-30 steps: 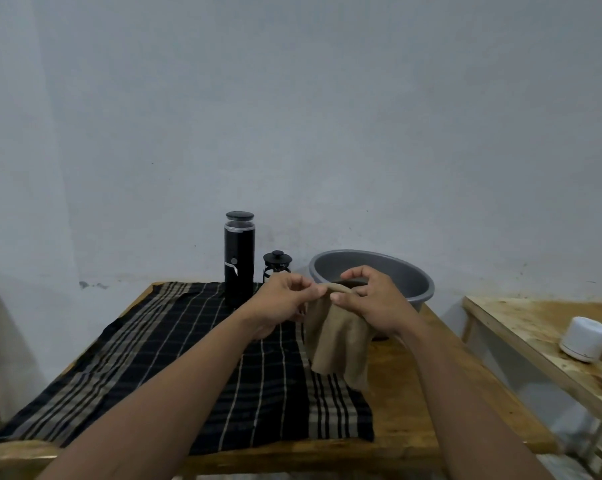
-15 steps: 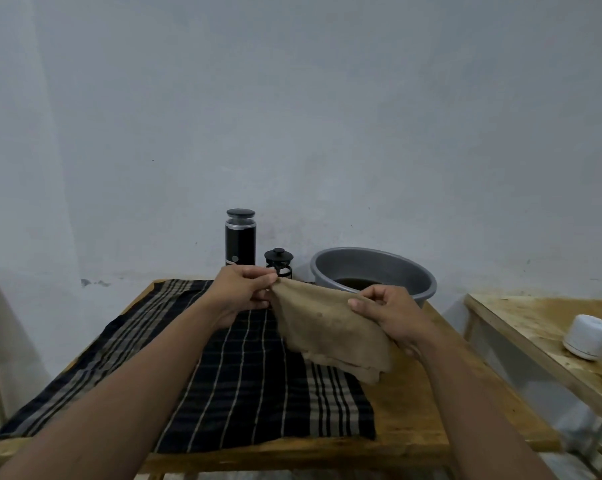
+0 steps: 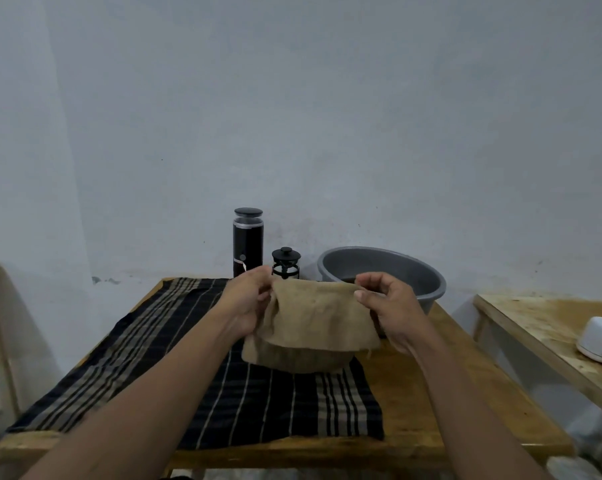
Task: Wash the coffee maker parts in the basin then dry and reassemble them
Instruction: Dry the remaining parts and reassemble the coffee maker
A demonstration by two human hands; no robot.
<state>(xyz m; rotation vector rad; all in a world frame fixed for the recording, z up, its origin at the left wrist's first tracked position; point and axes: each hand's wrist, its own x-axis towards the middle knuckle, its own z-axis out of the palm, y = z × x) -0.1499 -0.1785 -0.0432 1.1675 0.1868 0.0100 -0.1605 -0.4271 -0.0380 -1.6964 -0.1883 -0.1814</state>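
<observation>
Head view: the left hand and right hand are raised side by side over the middle of the tabletop. Each pinches one top corner of a tan cloth between thumb and curled fingers. The cloth's top edge is stretched left to right between them. Its lower part hangs down, and the bottom fold seems to rest on the dark striped mat that covers the left and middle of the tabletop.

The small coffee press stands upright, lid on, just beyond the left hand's fingertips on the far side. The left hand is therefore the nearer one, and any reach for the press would likely go forward and slightly right over the cloth's edge. A tall black canister stands upright just left of the press. The grey basin sits far right, behind the right hand, with dark liquid showing low inside.

By count there are two hands, one tan cloth, one press, one canister, one basin and one striped mat. On the side table at right is one white round container.
</observation>
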